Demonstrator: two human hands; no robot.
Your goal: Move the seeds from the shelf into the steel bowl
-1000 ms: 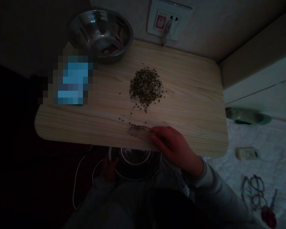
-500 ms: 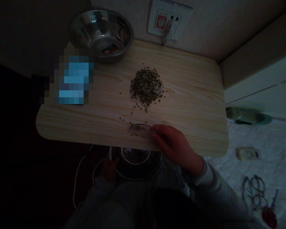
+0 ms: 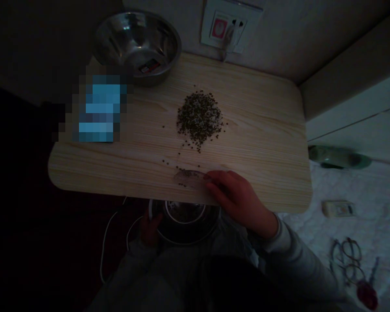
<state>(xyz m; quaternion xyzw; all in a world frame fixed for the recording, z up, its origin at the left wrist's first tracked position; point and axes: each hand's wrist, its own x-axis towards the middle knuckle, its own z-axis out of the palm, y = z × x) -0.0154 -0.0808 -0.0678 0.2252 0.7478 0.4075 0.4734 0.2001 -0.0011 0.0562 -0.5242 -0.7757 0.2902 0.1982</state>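
My right hand [image 3: 237,197] is closed on a clear, see-through piece [image 3: 189,177], perhaps plastic, low over the front of the wooden tabletop [image 3: 263,138]. A few dark grains show at or through it; its exact kind is hard to make out. Below the table's front edge, my left hand [image 3: 150,229] grips the left rim of a round metal bowl [image 3: 188,236], which has grains in its middle and is partly hidden by the table. Behind my right hand lies a pile of small green and whitish grains [image 3: 199,117], with loose grains scattered toward me.
A steel bowl [image 3: 169,47] with a label inside stands at the back left. A blurred-out blue screen [image 3: 100,108] lies in front of it. A plug sits in the wall socket [image 3: 230,26]. To the right are a green bottle [image 3: 341,157], a small pale box [image 3: 338,209] and coiled cords [image 3: 351,255].
The clear piece has shifted very slightly to the left and tipped a little flatter with my right hand. My left hand and the lower bowl stay in place.
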